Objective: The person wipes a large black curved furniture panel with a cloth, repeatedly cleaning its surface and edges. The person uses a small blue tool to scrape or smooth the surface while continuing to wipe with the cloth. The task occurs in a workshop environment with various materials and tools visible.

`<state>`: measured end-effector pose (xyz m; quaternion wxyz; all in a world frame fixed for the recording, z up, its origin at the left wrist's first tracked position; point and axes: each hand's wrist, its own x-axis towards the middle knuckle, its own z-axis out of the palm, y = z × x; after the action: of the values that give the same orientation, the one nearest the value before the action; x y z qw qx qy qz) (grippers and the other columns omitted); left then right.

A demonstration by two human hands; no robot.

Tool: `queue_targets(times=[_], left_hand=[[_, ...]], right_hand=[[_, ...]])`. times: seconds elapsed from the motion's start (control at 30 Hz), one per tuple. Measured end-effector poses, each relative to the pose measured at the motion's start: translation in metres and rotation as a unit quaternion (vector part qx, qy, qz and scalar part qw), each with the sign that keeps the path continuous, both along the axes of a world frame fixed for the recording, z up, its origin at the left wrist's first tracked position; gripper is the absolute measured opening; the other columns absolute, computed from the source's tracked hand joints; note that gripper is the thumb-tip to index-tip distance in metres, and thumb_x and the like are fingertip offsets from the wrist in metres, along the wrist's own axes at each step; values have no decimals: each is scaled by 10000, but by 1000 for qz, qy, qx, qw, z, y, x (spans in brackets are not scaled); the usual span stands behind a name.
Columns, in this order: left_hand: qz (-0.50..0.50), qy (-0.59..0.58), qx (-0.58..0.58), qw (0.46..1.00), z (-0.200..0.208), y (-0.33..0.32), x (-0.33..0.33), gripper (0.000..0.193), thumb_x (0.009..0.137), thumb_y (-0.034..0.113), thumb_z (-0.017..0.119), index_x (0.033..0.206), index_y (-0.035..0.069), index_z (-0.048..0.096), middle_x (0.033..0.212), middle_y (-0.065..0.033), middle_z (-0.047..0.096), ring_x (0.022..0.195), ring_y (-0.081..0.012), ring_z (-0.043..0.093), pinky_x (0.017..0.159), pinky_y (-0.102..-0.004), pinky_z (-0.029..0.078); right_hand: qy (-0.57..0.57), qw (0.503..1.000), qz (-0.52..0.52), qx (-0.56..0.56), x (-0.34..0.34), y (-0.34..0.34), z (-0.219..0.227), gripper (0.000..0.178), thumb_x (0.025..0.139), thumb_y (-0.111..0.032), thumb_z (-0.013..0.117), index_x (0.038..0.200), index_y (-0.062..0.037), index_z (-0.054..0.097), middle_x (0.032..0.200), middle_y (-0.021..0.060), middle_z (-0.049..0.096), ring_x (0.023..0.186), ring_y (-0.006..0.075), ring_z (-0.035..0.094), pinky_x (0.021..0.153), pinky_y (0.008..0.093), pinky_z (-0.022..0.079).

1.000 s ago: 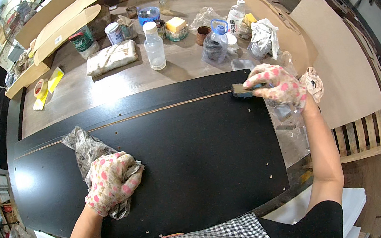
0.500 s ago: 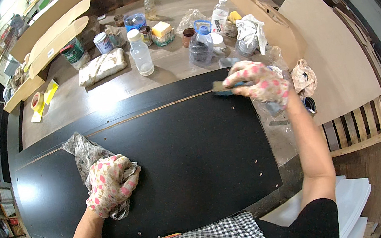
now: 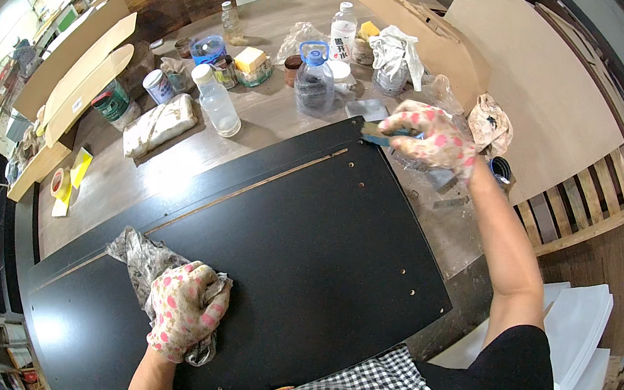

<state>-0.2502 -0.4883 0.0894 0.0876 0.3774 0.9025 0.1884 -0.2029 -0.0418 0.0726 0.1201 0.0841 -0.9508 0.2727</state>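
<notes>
Closed around a grey rag point(image 3: 139, 255), the left hand point(image 3: 184, 305) rests on the black board point(image 3: 298, 269); the right hand point(image 3: 436, 138) pinches a small block point(image 3: 374, 136), just shifted rightward, baring the groove's point(image 3: 247, 190) end.

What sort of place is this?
Probably a furniture workshop: a large, flat black panel with small round holes lies on a grey-brown worktop, and a pale, slatted wooden frame shows at the right.

Flat black panel point(image 3: 297, 261), grey rag point(image 3: 144, 257) atop, blue tool point(image 3: 374, 135) at corner
</notes>
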Motion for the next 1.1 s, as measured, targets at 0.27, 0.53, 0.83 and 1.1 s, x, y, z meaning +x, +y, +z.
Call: queue_targets(times=[0.27,0.53,0.83,1.1], left_hand=[[14,0,58,998,-11,12,5,160,764,173,755,761,40,665,746,-132,635,695,-318,637,651,-406,499],[-36,-75,175,981,-1,15,6,410,747,220,760,1102,34,673,1052,-167,638,982,-347,615,864,-408,484],[-316,181,-3,931,-13,140,-15,549,877,336,643,1340,60,545,1394,-122,530,1378,-465,360,1090,-677,285],[-214,113,56,969,-43,144,-45,588,973,312,525,1464,7,418,1517,-232,402,1468,-412,267,1209,-513,195]], right_hand=[[49,996,-36,-58,17,-6,-11,348,797,-170,764,1134,-110,701,1010,111,640,969,290,633,849,396,512],[-13,978,20,-207,123,-13,2,417,723,-160,824,1123,-94,723,1013,100,672,930,225,660,782,362,531],[-42,857,174,-483,145,-112,-28,436,802,-171,827,1191,-30,689,1066,171,665,938,252,656,825,351,521],[-34,890,57,-450,151,-117,-26,474,816,-347,799,1139,-16,697,1009,155,679,883,231,650,773,334,515]])
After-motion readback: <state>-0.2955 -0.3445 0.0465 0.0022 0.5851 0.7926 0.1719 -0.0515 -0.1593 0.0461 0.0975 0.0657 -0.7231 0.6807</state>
